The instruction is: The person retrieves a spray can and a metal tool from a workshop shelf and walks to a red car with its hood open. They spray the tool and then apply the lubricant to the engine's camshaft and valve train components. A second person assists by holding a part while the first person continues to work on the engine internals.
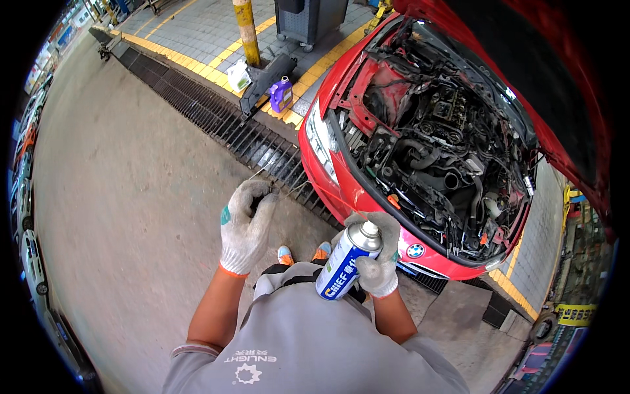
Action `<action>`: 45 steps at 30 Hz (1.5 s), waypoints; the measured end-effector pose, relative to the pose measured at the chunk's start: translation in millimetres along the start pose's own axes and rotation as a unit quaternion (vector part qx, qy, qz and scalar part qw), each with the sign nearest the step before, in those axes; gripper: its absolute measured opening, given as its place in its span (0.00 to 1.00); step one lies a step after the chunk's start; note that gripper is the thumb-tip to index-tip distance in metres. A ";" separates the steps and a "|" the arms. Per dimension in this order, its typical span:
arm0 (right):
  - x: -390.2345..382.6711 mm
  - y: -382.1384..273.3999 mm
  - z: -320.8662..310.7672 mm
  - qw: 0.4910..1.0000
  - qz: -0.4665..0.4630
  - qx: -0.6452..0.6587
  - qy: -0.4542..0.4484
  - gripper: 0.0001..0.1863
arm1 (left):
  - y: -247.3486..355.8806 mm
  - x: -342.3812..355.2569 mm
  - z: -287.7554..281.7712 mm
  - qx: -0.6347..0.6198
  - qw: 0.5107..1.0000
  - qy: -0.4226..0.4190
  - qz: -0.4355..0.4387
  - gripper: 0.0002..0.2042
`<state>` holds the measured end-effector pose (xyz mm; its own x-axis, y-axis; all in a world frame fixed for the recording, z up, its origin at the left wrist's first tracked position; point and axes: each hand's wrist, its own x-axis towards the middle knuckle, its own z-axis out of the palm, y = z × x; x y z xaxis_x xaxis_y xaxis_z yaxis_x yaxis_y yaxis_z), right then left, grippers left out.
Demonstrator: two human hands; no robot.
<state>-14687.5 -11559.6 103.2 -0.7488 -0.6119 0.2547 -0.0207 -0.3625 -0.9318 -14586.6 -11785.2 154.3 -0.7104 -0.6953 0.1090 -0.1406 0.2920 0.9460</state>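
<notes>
My right hand (379,262), in a white knit glove, is wrapped round a blue-and-white spray can (342,262) with a silver top. The can leans upright in front of my chest. From its nozzle a thin red straw (342,202) points toward my left hand (247,223). That hand, also gloved, has its thumb and fingers pinched together. A small dark piece shows at the fingertips, with a thin pale strip (260,171) sticking out beyond them. What kind of part it is cannot be made out.
A red car (357,190) stands at the right, its hood (545,72) raised over an opened-up engine (446,118). A floor grate (197,108) runs diagonally ahead. Beyond it are a purple jug (281,95), a white jug (238,77), a yellow post (246,29) and a grey wheeled cart (308,23).
</notes>
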 end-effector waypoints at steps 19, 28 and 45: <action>-15.1 -42.5 5.2 0.976 0.032 0.210 0.044 0.43 | 30.0 -26.0 -12.6 -0.131 0.971 -0.087 0.183 0.11; -19.6 -60.5 8.4 0.984 0.010 0.177 0.035 0.36 | 48.0 -33.5 -12.3 -0.201 0.951 -0.129 0.196 0.15; -27.1 -67.2 12.2 0.990 0.005 0.135 0.029 0.31 | 46.1 -56.7 -11.0 -0.312 0.948 -0.049 0.038 0.08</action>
<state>-14657.7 -11527.2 162.0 -0.7854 -0.5778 0.2221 0.1593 -0.5354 -0.8294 -14545.2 -11739.5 195.1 -0.7666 -0.6151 0.1845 0.3273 -0.1269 0.9364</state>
